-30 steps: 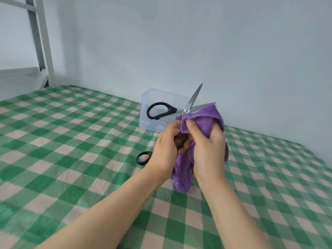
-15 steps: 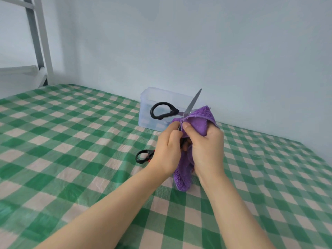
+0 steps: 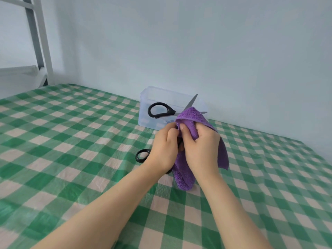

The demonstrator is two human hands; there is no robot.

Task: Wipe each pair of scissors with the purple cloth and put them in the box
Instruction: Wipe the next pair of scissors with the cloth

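The left hand (image 3: 166, 147) grips open black-handled scissors (image 3: 169, 111); the right hand (image 3: 200, 147) pinches the purple cloth (image 3: 193, 118) round one blade. A clear box (image 3: 144, 108) stands just behind.

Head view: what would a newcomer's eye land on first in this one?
The purple cloth, bunched in the right hand at centre, wraps the blades of open scissors gripped by the left hand. Steel tips and a black handle stick out in front of the clear box by the wall. Another black handle loop lies on the green checked tablecloth beside the left hand.
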